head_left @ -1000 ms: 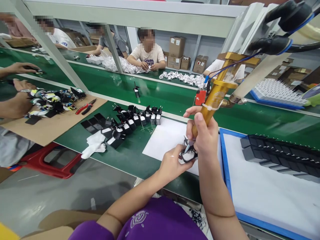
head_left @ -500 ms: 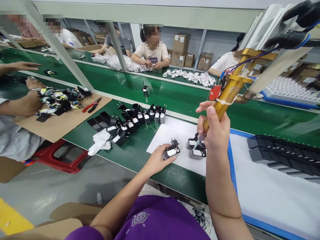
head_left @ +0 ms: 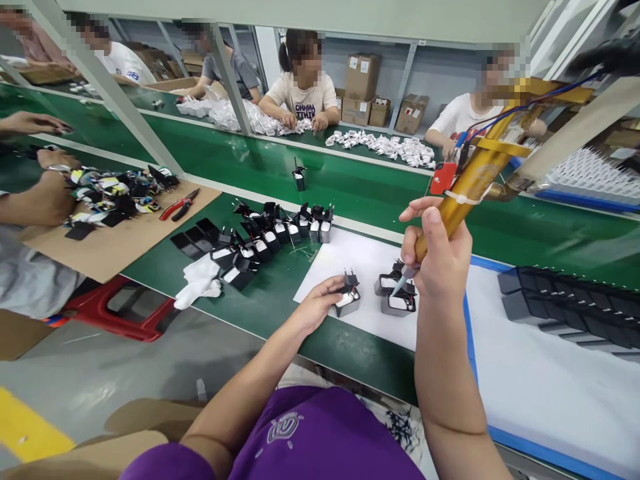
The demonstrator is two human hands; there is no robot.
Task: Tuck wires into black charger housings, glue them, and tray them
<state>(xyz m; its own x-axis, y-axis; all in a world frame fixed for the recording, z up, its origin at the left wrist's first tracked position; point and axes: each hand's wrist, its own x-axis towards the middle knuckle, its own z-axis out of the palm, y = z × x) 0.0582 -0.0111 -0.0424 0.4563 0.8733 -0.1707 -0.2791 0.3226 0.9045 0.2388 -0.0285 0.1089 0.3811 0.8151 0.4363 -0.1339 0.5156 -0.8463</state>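
Observation:
My left hand (head_left: 320, 301) is closed on a small black plug adapter (head_left: 349, 307) with two pins, an open case and a white inside, standing on a white sheet (head_left: 367, 257). The thumb lies over its top edge and the fingers are behind it. My right hand (head_left: 443, 257) grips a gold glue dispenser (head_left: 463, 203) with a pale tapered nozzle (head_left: 399, 285) pointing down and left. The nozzle tip is over two more open adapters (head_left: 400, 305) to the right; whether it touches them I cannot tell.
Several open adapters (head_left: 270, 235) crowd the green bench left of the sheet, near white gloves (head_left: 199, 280). Red-handled pliers (head_left: 180, 205) lie on cardboard. Rows of black cases (head_left: 565, 303) fill a blue-edged tray at right. One adapter (head_left: 299, 179) stands on the green belt. Co-workers sit opposite.
My left thumb has shifted from the adapter's near side up onto its top edge. The dispenser in my right hand stays over the two adapters. The whole view has shifted slightly.

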